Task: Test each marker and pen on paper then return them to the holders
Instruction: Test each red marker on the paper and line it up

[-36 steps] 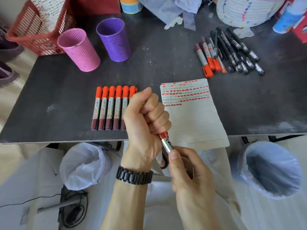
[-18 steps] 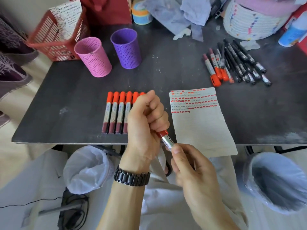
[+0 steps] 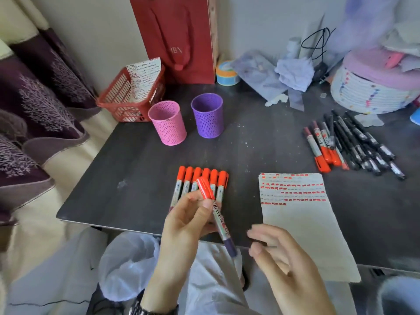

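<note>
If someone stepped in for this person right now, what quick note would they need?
Left hand holds a capped red marker; right hand is open and holds nothing.
Six red markers lie in a row mid-table; an untidy pile of red and black pens lies far right.
Paper carries rows of red test marks.
Pink holder and purple holder look empty: nothing returned yet.

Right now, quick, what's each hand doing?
Left hand: closed on a capped red marker.
Right hand: open, holding nothing.
</note>
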